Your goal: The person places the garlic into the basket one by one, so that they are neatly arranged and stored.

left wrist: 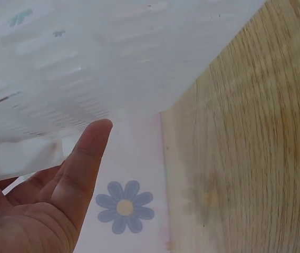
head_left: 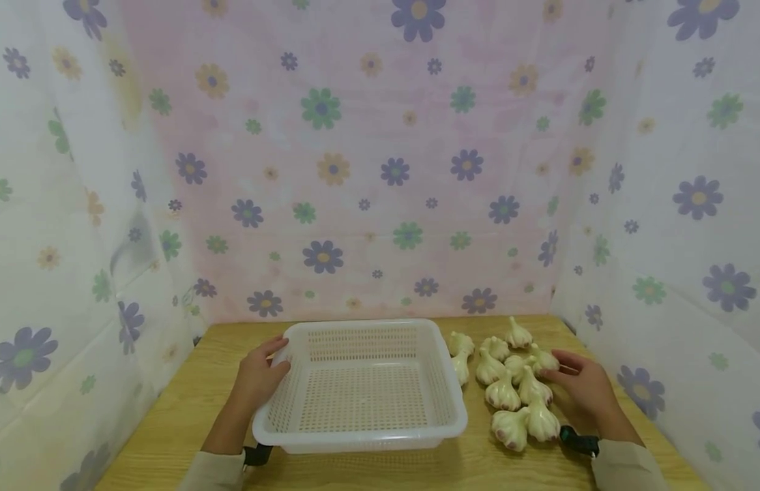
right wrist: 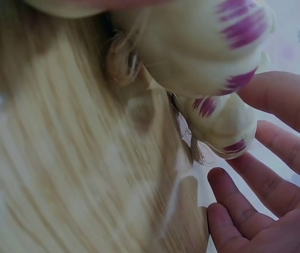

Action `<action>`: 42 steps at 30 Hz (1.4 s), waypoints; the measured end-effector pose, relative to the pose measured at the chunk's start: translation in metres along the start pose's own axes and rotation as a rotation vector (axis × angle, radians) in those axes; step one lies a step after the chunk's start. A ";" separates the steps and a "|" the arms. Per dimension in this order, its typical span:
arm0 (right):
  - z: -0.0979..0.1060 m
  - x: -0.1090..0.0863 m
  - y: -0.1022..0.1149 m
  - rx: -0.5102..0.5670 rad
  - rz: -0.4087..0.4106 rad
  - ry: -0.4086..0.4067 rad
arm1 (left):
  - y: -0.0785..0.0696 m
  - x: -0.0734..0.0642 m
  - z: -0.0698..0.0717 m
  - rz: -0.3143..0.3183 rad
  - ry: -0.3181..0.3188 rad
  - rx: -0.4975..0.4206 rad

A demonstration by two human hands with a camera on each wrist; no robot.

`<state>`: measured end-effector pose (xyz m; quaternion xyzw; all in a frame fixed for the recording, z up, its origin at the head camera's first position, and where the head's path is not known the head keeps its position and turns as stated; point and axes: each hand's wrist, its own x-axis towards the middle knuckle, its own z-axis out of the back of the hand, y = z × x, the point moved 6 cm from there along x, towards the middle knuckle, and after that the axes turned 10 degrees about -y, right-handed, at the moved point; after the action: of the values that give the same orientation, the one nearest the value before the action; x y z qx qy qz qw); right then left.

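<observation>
Garlic bulbs [head_left: 503,394], pale and streaked with purple near their bases, are gathered in a loose cluster on the wooden table [head_left: 190,409], just to the right of the white basket [head_left: 361,434]. The outermost bulb at the cluster's right side is reached by the right hand [head_left: 584,387] — its thumb and fingers are held apart, with bulbs touched near the tips; whether any firm grip is applied cannot be told. The basket's left rim is clamped between the thumb and fingers of the left hand [head_left: 261,375]. Slots are seen in the basket's walls and floor. The table is enclosed by flower-printed cloth [head_left: 368,136] — at the back and both sides.
</observation>
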<state>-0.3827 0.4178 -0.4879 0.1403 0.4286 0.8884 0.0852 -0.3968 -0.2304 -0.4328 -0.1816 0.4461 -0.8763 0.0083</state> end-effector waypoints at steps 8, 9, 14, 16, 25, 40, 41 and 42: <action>0.000 -0.002 0.003 -0.008 -0.013 -0.011 | -0.002 -0.001 0.000 -0.002 -0.008 0.009; 0.001 -0.002 0.002 -0.009 -0.014 -0.012 | -0.002 -0.001 0.001 -0.002 -0.010 0.012; 0.002 -0.002 0.000 0.009 -0.038 -0.015 | -0.005 -0.002 0.001 0.011 -0.011 0.002; 0.004 -0.001 -0.001 0.006 -0.046 -0.021 | -0.005 -0.002 0.001 0.018 -0.008 -0.003; 0.007 0.002 -0.005 -0.005 -0.051 -0.048 | -0.007 -0.003 0.000 0.018 0.003 -0.012; 0.024 0.000 0.028 -0.019 0.091 -0.168 | -0.007 -0.003 0.002 0.015 -0.004 -0.015; 0.025 -0.001 0.031 -0.017 0.098 -0.169 | -0.007 -0.003 0.002 0.017 -0.002 -0.014; 0.026 -0.002 0.034 -0.016 0.105 -0.173 | -0.006 -0.003 0.002 0.021 0.000 -0.012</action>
<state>-0.3733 0.4147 -0.4462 0.2382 0.4049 0.8795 0.0765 -0.3924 -0.2273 -0.4280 -0.1770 0.4533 -0.8735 0.0167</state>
